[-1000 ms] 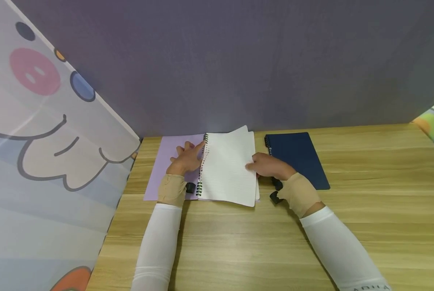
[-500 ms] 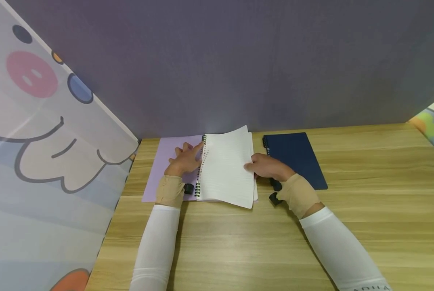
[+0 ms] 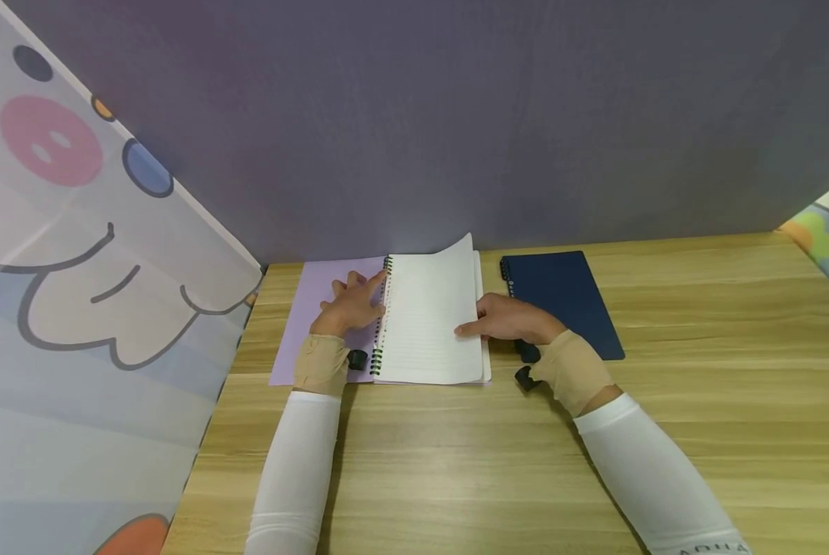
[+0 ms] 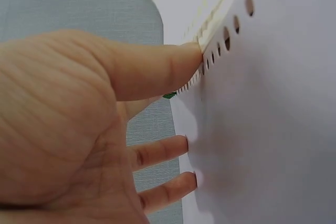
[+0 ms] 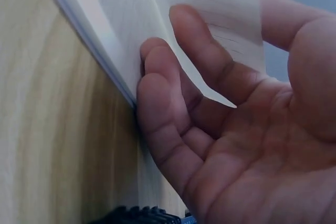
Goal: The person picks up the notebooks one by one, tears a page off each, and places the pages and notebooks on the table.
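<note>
A spiral notebook lies spread out, its light purple cover (image 3: pixel 292 339) on the left and a white lined page (image 3: pixel 428 331) on the right. My left hand (image 3: pixel 350 307) rests on the purple side with fingers spread. In the left wrist view its thumb (image 4: pixel 178 64) touches the punched edge of the paper at the binding, while other fingertips press the surface below. My right hand (image 3: pixel 514 317) pinches the page's outer edge, thumb on top and fingers underneath. From the right wrist view, the lifted page (image 5: pixel 231 3) passes between thumb and fingers, with more sheets beneath.
A dark blue spiral notebook (image 3: pixel 563 297) lies to the right, partly under my right hand. Behind both notebooks rises a grey panel (image 3: pixel 456 139); a cartoon-printed panel (image 3: pixel 109 401) stands at left. Black wrist-camera parts (image 3: pixel 527 378) jut from the right wrist.
My right thumb has slid left onto the page. The page's near corner has drawn back level with the notebook, and its row of holes lies straighter along the spiral. The left hand stays put.
</note>
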Demonstrator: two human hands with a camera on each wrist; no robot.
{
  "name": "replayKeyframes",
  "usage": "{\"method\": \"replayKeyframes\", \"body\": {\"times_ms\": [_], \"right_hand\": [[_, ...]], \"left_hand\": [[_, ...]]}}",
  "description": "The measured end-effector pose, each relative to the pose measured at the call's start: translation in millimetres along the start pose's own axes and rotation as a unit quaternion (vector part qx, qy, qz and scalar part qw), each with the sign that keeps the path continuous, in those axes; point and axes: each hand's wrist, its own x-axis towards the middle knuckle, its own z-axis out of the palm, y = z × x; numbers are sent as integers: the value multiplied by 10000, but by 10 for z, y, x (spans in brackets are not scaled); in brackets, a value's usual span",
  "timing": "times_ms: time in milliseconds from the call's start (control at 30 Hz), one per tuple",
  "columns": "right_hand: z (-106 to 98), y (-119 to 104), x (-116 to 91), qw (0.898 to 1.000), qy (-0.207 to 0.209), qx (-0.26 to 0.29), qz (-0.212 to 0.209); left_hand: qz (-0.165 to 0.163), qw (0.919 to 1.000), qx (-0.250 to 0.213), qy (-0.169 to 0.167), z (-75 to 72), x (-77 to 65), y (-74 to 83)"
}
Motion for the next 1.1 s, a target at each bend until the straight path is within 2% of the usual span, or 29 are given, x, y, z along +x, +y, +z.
{"method": "replayKeyframes", "body": {"times_ms": [367,633,867,1100], "right_hand": [[-82,11,-73,9982,-432,-79,-418],[-82,25,-82,9966,-693,44,-435],[-8,40,-57,9956,-851,20,-401],[18,45,-69,9949,-842,95,-540]], "left_hand": [[-27,10000,10,-17,24,6,-15],[170,9998,-88,21,12,-11,-42],[258,9995,-127,-117,8,-46,-58],[355,9992,-138,-154,5,-40,-63]]}}
